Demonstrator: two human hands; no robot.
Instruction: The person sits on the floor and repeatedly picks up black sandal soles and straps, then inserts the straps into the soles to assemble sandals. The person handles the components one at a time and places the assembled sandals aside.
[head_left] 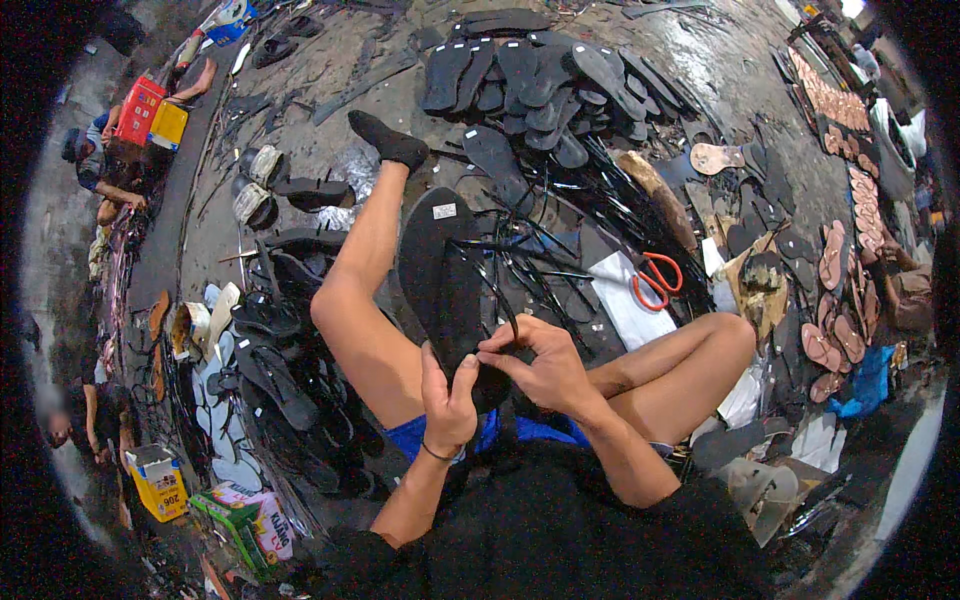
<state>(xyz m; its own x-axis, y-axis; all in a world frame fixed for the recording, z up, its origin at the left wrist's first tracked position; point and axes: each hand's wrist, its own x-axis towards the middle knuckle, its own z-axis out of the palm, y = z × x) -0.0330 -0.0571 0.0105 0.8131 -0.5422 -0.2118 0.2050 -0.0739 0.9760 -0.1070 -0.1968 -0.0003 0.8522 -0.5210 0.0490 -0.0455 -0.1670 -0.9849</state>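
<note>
Between the person's bent legs (366, 335), locate the long black sole (430, 275), its far end pointing away from the body and its near end at the fingers. The left hand (450, 410) appears closed on that near end, while the right hand (548, 372) has thumb and forefinger pinched together on what looks like a thin black strap (516, 334); whether the fingertips also grip a smaller part cannot be told. The step in hand is judged to be strap fitting, and the next move calls for steady left-hand support and a controlled right-hand pull
</note>
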